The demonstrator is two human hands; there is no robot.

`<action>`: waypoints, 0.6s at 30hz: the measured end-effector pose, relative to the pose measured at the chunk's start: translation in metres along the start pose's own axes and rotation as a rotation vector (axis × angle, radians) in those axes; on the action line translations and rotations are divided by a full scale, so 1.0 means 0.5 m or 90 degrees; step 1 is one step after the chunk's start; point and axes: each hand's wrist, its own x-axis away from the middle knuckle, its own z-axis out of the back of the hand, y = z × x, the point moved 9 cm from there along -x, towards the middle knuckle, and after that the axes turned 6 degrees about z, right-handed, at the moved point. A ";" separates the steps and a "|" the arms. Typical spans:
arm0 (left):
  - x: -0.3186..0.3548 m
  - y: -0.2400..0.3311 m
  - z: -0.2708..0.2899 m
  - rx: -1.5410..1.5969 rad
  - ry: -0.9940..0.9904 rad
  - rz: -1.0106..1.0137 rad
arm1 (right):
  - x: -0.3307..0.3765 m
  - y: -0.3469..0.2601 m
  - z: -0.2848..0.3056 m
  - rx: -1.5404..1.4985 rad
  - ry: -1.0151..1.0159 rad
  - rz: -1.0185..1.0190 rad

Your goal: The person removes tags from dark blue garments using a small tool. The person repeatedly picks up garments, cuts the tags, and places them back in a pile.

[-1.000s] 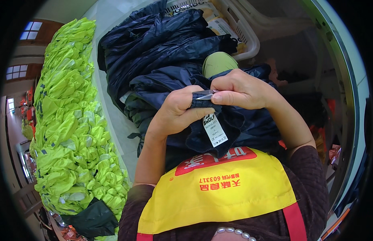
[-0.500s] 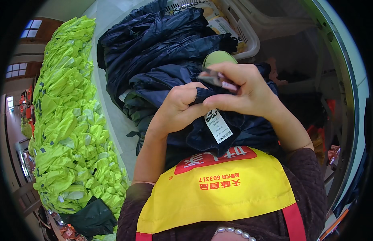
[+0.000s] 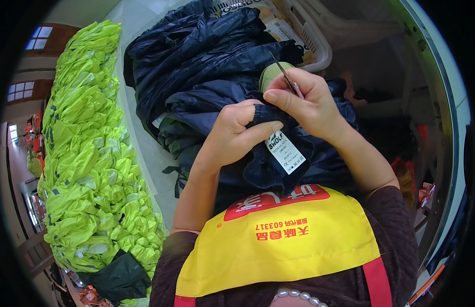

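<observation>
My left hand [image 3: 236, 134] pinches a fold of a dark navy garment [image 3: 299, 163] held close to my chest. A white label [image 3: 285, 152] hangs from that fold just under my thumb. My right hand [image 3: 305, 102] is closed around small thread snips [image 3: 286, 75], whose thin blades point up and away from the cloth. Both hands touch at the fold. A green rounded thing [image 3: 269, 74] shows behind my right fingers, mostly hidden.
A heap of dark navy jackets [image 3: 196, 56] lies on the white table [image 3: 140, 148] ahead. A long pile of neon yellow-green vests [image 3: 89, 153] runs along the left. A white plastic basket [image 3: 309, 36] stands at the back right. A yellow apron [image 3: 283, 245] covers my chest.
My right hand has risen and turned, bringing the snips' blades up above the fold. The label has swung slightly right. My left hand keeps its pinch.
</observation>
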 end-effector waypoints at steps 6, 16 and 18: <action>-0.001 -0.001 -0.001 0.015 -0.021 0.025 | -0.003 -0.005 0.037 -0.002 -0.107 -0.018; -0.002 0.006 -0.004 0.011 -0.022 -0.014 | 0.015 -0.004 -0.017 0.177 -0.317 0.047; -0.001 0.006 -0.005 -0.003 -0.037 -0.009 | 0.014 -0.001 -0.023 0.171 -0.325 0.042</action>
